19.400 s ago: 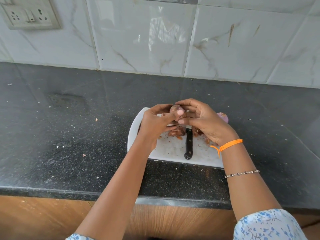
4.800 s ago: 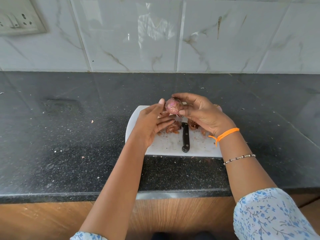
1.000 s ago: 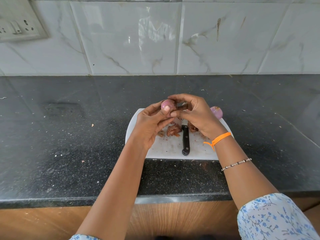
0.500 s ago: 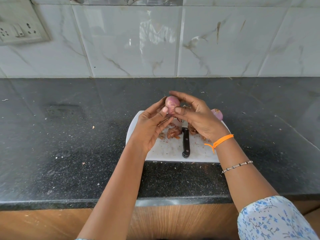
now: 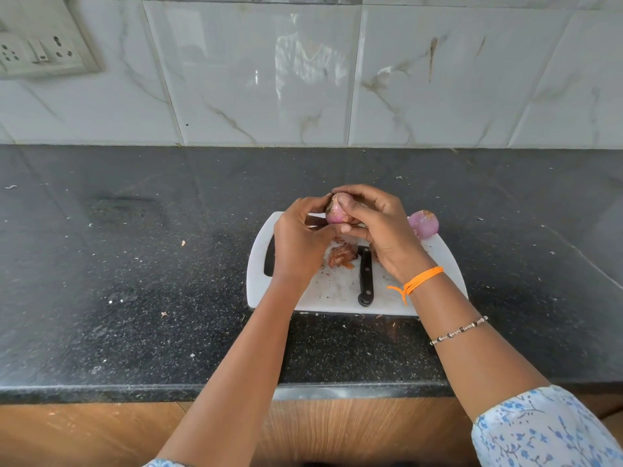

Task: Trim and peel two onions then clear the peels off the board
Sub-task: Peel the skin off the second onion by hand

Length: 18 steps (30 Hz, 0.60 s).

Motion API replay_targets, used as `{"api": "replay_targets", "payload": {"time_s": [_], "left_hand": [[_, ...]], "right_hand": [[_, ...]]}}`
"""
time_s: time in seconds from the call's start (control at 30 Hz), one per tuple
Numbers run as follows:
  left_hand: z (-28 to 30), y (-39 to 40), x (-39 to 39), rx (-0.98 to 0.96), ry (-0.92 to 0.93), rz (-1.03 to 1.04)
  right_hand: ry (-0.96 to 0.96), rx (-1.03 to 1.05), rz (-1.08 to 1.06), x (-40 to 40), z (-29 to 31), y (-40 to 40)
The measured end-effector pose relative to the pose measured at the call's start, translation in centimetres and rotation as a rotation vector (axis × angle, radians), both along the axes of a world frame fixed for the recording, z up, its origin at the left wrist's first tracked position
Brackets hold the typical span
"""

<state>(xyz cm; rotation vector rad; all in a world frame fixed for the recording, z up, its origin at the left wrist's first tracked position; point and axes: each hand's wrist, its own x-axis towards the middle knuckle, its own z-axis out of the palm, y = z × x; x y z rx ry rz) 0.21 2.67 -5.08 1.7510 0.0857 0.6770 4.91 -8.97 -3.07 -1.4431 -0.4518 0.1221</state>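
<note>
Both hands, left (image 5: 296,242) and right (image 5: 377,227), grip the red onion (image 5: 333,214) above the cutting board (image 5: 337,291), probably stripping skin. Peeled onion (image 5: 424,224) parked at board's 2 o'clock, knife (image 5: 365,276) idle.

Head-worn view, down onto countertop (image 5: 135,298)

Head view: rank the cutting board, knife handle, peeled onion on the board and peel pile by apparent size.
1. White cutting board
2. Black knife handle
3. Peeled onion and onion peel pile: look alike, and hands partly hide both, so unranked.

Marble wall tiles (image 5: 256,79), black granite counter (image 5: 135,264)
</note>
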Motion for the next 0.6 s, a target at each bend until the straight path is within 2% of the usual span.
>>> {"api": "replay_targets", "payload": {"time_s": [0.17, 0.37, 0.47, 0.6], "left_hand": [[-0.07, -0.39, 0.07, 0.101, -0.033, -0.018], [-0.39, -0.72, 0.14, 0.162, -0.044, -0.017], [-0.32, -0.53, 0.14, 0.108, -0.027, -0.012], [-0.12, 0.05, 0.01, -0.074, -0.007, -0.003]], "right_hand": [[0.095, 0.084, -0.111, 0.04, 0.06, 0.25], [0.097, 0.088, -0.165, 0.24, 0.01, 0.23], [0.108, 0.076, -0.097, 0.08, 0.28, 0.08], [0.116, 0.076, 0.110, -0.12, 0.62, -0.21]]}}
